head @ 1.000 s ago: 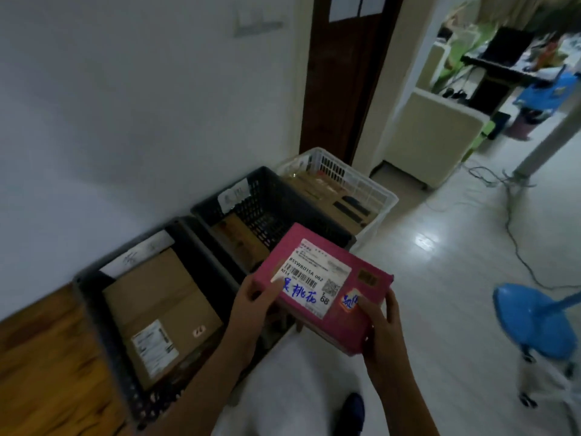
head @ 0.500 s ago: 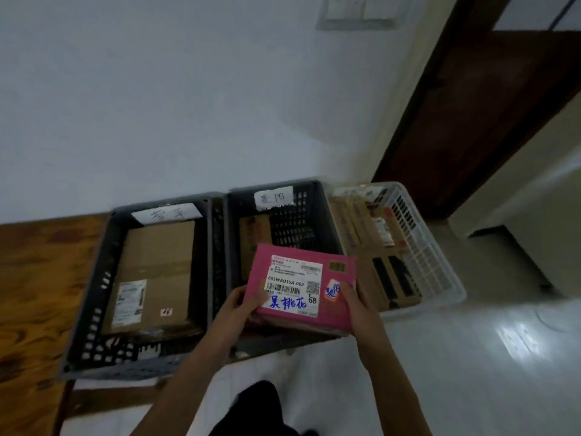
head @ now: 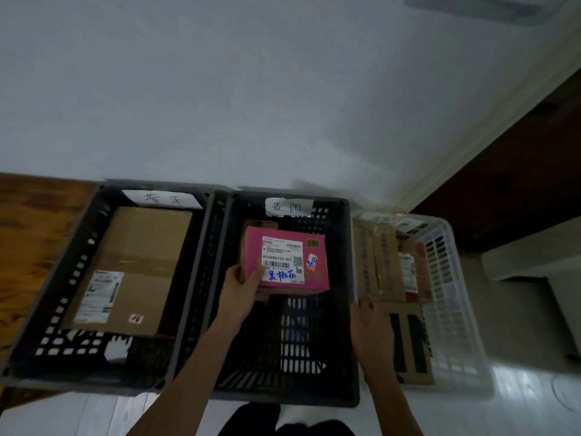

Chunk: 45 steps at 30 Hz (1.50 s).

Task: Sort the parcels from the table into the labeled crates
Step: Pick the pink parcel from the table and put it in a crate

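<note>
A pink parcel (head: pixel 284 258) with a white shipping label sits inside the middle dark crate (head: pixel 344 309), on top of a brown box. My left hand (head: pixel 242 286) grips its near left corner, thumb on top. My right hand (head: pixel 369 325) is off the parcel, holding nothing, by the crate's right wall with fingers relaxed. The left dark crate (head: pixel 78 265) holds a large brown cardboard box (head: pixel 132 265). The white crate (head: pixel 452 287) on the right holds several brown parcels. Both dark crates carry handwritten paper labels on their far rims.
The three crates stand side by side on the floor against a white wall (head: pixel 251 89). Wooden floor (head: pixel 28 240) shows at the left, a dark wooden door (head: pixel 518 171) at the right. Pale tiles lie in front of the crates.
The pink parcel went forward and down into the middle crate. My right hand let go of it and drew back to the crate's right wall. The camera tilted down over the crates.
</note>
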Tool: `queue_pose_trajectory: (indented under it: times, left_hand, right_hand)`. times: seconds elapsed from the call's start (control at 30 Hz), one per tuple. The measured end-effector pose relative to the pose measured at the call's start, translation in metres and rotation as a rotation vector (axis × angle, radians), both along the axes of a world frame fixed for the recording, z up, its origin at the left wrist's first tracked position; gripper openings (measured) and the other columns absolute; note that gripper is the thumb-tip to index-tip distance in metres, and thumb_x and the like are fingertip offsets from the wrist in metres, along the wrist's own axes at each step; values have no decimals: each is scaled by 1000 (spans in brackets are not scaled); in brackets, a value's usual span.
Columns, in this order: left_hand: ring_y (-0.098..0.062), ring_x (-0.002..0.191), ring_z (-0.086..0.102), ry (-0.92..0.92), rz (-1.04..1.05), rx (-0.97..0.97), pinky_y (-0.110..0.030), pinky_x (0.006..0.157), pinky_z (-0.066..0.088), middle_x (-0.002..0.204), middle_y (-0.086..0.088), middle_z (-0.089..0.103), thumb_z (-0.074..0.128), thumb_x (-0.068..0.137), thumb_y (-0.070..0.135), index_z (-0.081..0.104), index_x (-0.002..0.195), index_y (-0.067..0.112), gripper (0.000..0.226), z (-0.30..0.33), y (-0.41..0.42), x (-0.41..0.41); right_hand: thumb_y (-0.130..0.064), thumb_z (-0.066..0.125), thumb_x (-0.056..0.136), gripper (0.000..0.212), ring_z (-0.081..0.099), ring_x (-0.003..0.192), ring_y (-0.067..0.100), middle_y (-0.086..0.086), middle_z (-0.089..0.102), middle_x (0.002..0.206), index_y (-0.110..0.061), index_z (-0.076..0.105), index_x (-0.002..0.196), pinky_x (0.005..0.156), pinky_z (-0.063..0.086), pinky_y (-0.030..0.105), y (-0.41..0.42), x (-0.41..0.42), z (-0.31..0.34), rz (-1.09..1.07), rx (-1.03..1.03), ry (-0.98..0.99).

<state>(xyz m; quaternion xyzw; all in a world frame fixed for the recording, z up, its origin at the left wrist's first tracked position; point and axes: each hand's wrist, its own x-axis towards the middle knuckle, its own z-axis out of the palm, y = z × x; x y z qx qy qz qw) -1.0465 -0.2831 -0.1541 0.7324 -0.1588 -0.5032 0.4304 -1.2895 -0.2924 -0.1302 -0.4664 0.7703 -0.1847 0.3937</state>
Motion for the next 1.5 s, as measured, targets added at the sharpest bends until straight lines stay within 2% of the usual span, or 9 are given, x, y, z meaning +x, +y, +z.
queue_pose_trajectory:
  times: [0.13,0.3,0.53,0.87,1.03,1.17,1.27,1.37,1.5]
  left_hand:
    - [-17,103,65,-59,3,58,-32,85,55,122,-2,64,70,90,49,42,144,14,70,-21,-30,-2]
    - [-23,114,63,-157,-21,108,-46,100,52,131,-4,64,69,87,58,46,144,17,74,-53,-66,-7]
    - [-24,108,61,-221,-72,190,-32,87,45,122,-3,62,58,94,58,48,141,15,64,-77,-107,-31]
    - [-31,105,67,-347,-38,203,-43,90,56,116,-11,68,49,102,43,50,133,10,45,-94,-121,-61]
    - [-28,103,68,-358,-132,211,-44,89,57,113,-7,69,51,101,46,50,132,15,44,-101,-117,-54]
    - [-24,110,66,-375,-307,228,-42,95,54,124,1,66,64,86,61,39,140,29,67,-106,-101,-41]
    - [-32,135,43,-662,-543,256,-52,102,47,155,-9,34,64,77,73,11,155,32,102,-104,-98,-41]
    - [-37,150,15,-995,-832,193,-57,116,29,166,-11,2,61,78,74,-13,157,22,120,-97,-111,-39]
    - [-45,149,10,-1029,-1011,257,-63,115,26,164,-18,-8,65,75,72,-16,155,18,126,-93,-144,-27]
  right_hand:
    - [-35,52,104,61,55,125,29,12,45,151,-19,30,158,102,45,38,-13,-5,-22,151,83,89]
    - [-39,48,104,76,35,147,30,6,22,167,-25,2,162,116,37,43,-23,-7,-61,327,131,110]
    - [-26,39,108,80,27,151,25,4,7,170,-29,-35,139,114,40,40,-19,-12,-90,497,66,192]
    - [-16,49,105,77,30,150,31,13,20,166,-26,-15,146,116,38,41,-16,-14,-106,478,-62,232]
    - [3,79,80,95,63,118,45,27,55,141,-6,23,157,84,60,54,-15,-15,-122,426,-106,309]
    - [7,82,74,94,67,111,48,30,58,136,-2,33,153,76,61,58,-14,-15,-122,438,-84,335]
    - [1,75,84,88,61,119,48,27,52,144,-10,23,155,86,58,57,-19,-12,-114,445,-23,318]
    - [5,84,71,95,69,102,49,31,60,131,0,36,152,71,61,58,-19,-13,-122,461,7,326]
    - [9,86,64,104,70,99,50,33,61,128,-4,28,149,68,60,59,-20,-12,-123,446,-75,307]
